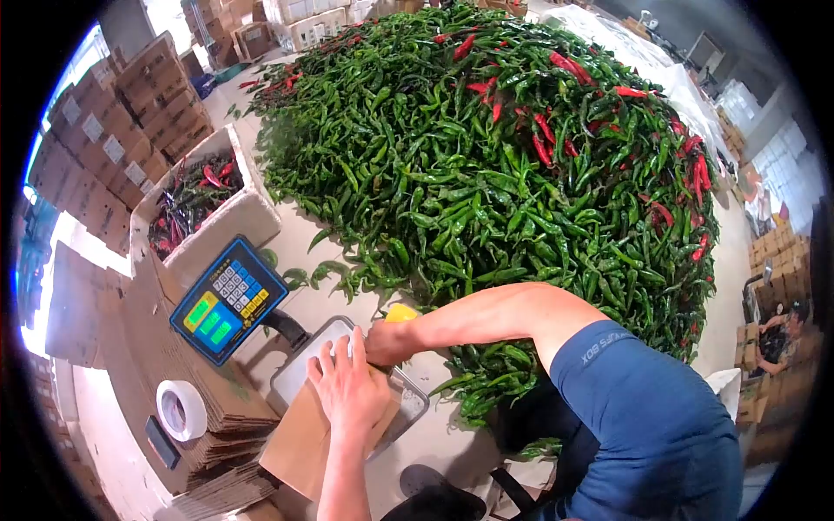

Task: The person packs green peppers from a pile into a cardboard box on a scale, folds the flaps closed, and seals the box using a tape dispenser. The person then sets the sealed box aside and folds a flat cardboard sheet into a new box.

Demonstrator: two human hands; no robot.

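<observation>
A cardboard box (pixel 300 443) sits tilted over the metal tray of a weighing scale (pixel 415 401). My left hand (pixel 349 386) lies flat on its top, fingers stretched out and a little apart. Against the far end of the box is my right hand (pixel 387 343), its fingers curled down and mostly hidden; what they grip cannot be seen. Just beyond that wrist shows a yellow object (pixel 401 313), largely covered. The scale's blue display panel (pixel 229 300) stands on a post to the left, its screen lit green.
A big heap of green peppers (pixel 486 191), with some red ones, fills the floor ahead. At left are a white foam crate (pixel 204 243) of peppers, flattened cardboard (pixel 204 434), a tape roll (pixel 182 410), a phone (pixel 162 442) and stacked cartons (pixel 104 148). Another person (pixel 782 343) is far right.
</observation>
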